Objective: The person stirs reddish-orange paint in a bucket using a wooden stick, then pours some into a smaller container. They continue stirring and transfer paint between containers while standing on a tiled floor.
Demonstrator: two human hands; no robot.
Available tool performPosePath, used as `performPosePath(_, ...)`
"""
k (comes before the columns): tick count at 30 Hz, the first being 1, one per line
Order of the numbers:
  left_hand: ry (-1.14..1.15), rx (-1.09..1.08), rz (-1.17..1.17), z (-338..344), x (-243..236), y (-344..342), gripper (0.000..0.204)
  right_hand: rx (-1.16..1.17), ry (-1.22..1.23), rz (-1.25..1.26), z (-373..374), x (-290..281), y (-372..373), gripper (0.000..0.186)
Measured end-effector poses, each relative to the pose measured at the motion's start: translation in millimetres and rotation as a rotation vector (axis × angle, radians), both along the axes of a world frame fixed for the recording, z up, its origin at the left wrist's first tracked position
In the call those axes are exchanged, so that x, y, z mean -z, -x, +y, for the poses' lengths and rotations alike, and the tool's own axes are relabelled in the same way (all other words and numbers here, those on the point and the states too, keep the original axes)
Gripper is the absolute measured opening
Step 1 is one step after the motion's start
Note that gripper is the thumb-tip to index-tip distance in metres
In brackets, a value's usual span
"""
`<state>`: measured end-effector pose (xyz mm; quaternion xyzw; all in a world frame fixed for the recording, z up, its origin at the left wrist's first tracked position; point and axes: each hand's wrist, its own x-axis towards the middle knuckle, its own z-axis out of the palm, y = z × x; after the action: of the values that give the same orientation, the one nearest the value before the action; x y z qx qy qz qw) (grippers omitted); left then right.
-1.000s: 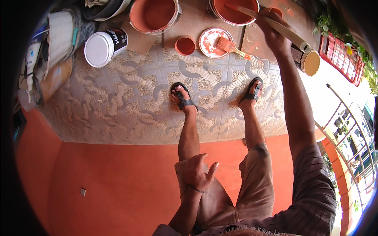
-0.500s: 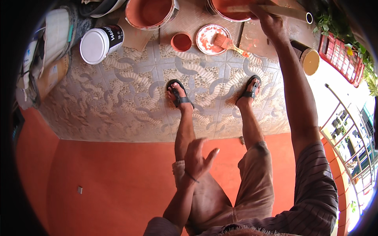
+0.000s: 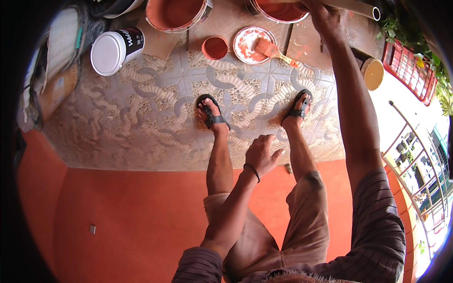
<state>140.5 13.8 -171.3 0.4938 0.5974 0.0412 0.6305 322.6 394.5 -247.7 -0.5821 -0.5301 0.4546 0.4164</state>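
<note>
At the top of the head view, my right hand [image 3: 329, 24] is closed round a pale hollow pole [image 3: 361, 7], whose open end points right. Part of the grip is cut off by the frame edge. A bucket of red-orange paint [image 3: 278, 13] stands just left of that hand. My left hand [image 3: 263, 154] hangs in the air before my knees, with nothing in it, fingers loosely bent and thumb apart. Ahead on the floor lies a round paint-smeared lid [image 3: 245, 53] with a paintbrush [image 3: 267, 47] resting across it. Beside the lid sits a small cup of red paint [image 3: 214, 48].
Another large paint bucket [image 3: 175, 16] stands far left of centre, near a white-lidded bucket [image 3: 107, 53]. At right are a tan-ended bucket [image 3: 372, 74], a red crate [image 3: 409, 70] and a metal railing [image 3: 405, 127]. Cardboard [image 3: 214, 28] covers part of the patterned floor [image 3: 155, 108].
My left hand has swung forward and to the right, away from my left knee. The pole and my right hand have shifted slightly right.
</note>
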Motion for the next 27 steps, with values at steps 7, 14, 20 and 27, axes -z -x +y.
performPosePath(7,-0.039,-0.122,-0.019,0,9,-1,0.053,-0.056,-0.027,0.004,4,10,-49,0.012)
performPosePath(14,-0.046,-0.132,-0.048,-2,11,-7,0.052,-0.012,-0.132,-0.119,11,7,-12,0.014)
performPosePath(20,-0.026,-0.132,-0.038,-3,10,-1,0.052,-0.063,0.045,-0.096,-7,1,-45,0.008)
performPosePath(27,0.007,-0.135,-0.062,4,11,-6,0.053,-0.079,-0.151,-0.142,15,14,-28,0.011)
